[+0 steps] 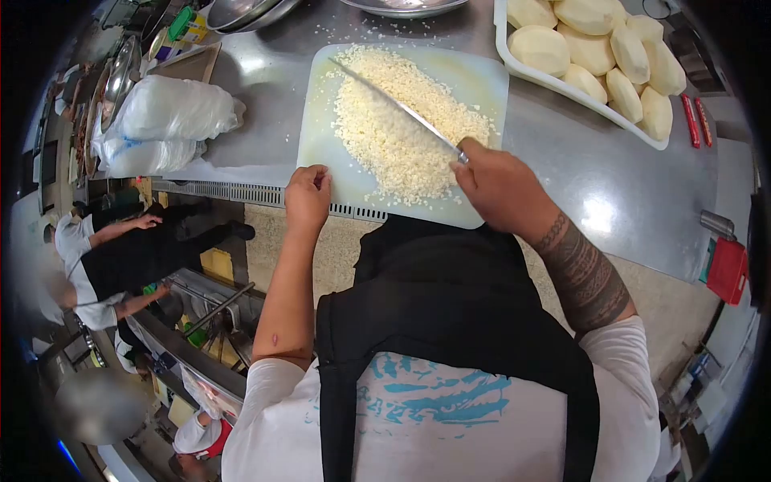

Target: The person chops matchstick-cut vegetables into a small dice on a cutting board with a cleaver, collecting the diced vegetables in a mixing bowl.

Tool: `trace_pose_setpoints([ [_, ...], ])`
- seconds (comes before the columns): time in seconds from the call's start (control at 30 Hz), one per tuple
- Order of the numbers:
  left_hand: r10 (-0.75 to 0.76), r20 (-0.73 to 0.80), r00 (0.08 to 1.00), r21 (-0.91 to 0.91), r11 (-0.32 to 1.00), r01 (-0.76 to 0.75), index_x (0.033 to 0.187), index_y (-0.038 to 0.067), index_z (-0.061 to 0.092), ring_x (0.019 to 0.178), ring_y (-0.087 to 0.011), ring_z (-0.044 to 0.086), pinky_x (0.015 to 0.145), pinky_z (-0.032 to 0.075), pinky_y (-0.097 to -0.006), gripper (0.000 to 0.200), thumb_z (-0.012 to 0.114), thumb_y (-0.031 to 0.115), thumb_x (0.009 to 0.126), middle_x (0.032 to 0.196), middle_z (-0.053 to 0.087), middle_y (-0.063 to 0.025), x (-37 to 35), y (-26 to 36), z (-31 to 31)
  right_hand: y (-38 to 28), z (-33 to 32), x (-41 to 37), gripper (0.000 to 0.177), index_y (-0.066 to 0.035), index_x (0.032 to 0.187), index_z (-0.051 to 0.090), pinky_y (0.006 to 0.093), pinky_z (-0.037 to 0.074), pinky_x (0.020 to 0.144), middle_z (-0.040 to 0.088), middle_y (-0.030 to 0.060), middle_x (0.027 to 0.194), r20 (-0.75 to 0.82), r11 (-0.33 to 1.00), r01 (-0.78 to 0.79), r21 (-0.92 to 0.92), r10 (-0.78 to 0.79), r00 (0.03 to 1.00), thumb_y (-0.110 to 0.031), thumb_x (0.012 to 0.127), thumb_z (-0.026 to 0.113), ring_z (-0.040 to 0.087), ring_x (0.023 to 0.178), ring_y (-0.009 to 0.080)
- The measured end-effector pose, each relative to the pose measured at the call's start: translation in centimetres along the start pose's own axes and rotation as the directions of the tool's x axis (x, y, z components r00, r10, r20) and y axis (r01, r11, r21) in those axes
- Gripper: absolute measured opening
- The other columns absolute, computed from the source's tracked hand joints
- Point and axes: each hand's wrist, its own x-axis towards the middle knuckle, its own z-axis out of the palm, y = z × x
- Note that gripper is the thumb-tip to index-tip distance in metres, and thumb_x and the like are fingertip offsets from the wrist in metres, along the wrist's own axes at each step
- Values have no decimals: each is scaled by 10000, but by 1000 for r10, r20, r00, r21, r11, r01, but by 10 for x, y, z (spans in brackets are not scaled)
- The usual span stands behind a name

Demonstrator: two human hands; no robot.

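Note:
A pale cutting board (321, 120) lies at the front edge of the steel table, under a broad heap of finely chopped, pale yellow pieces (434, 173). My right hand (499, 183) is closed round the handle of a kitchen knife (408, 111). The long blade slants across the heap, its tip toward the board's far left corner. At the board's near left corner, my left hand (307, 195) has its fingers curled in against the edge; the board's corner is hidden beneath it. Small crumbs are scattered over the board and on the table behind it.
A white tray (503, 36) of peeled potatoes (540, 50) stands at the back right, with red packets (691, 120) beside it. Filled clear plastic bags (173, 112) lie on the left. Metal bowls (241, 12) sit at the back. Another person (80, 249) stands off to the left.

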Motion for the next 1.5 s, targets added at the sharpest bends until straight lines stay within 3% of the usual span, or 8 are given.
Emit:
trace_pose_setpoints([
  [0.2,45,-14,999,-56,997,-46,1081,9,738,849,-288,744,807,601,-385,176,712,28,908,958,741,-148,12,2,13,8,43,3,280,-13,1048,547,582,529,756,690,240,841,-20,1000,-7,9,8,1000,-293,1056,550,684,808,467],
  [0.27,-37,21,999,-302,953,41,1110,16,722,840,-256,736,795,592,-366,211,701,18,900,980,734,-127,23,4,13,-10,19,-12,271,-13,1093,561,572,529,732,685,242,817,2,988,-122,95,123,992,-281,1058,560,683,789,470],
  [0.47,65,-191,979,-233,966,-109,1115,40,707,876,-238,669,785,553,-362,222,716,35,893,1072,680,-112,60,-21,-2,2,16,-92,306,-2,1222,571,572,534,728,698,239,813,-213,895,-415,164,443,871,-258,1055,584,690,805,472],
  [0.6,124,-238,963,-199,965,-174,1132,41,701,941,-264,624,817,532,-390,237,745,73,901,1121,655,-122,88,-24,-7,23,49,-92,311,0,1210,572,574,536,742,712,252,849,-175,777,-600,189,628,758,-274,1062,579,697,842,480],
  [0.7,163,-210,964,-219,953,-209,1154,50,705,963,-240,617,831,530,-369,239,748,86,922,1136,650,-103,113,-23,-1,18,69,-51,300,9,1173,582,563,531,738,709,254,843,-320,850,-500,163,525,789,-273,1071,569,693,842,488],
  [0.97,227,-181,957,-256,929,-268,1174,60,710,975,-201,607,822,525,-335,228,736,94,950,1153,639,-85,130,-11,-5,-58,23,-7,293,11,1090,547,576,526,743,682,268,830,-141,915,-302,269,348,927,-281,1069,560,671,830,497],
  [1.07,175,-173,969,-277,936,-218,1182,61,705,974,-199,607,819,525,-337,236,735,97,951,1143,635,-83,127,-17,-13,-28,83,10,284,1,1070,547,564,528,731,676,248,800,-166,947,-289,142,311,936,-282,1064,573,674,808,484],
  [1.5,139,-342,929,-388,880,-274,1175,7,700,931,-184,615,809,524,-316,247,726,138,968,1089,647,-86,200,-28,-34,-64,59,7,256,-20,1093,567,572,528,703,686,238,793,-124,954,-278,112,291,949,-270,1049,591,690,787,466],
])
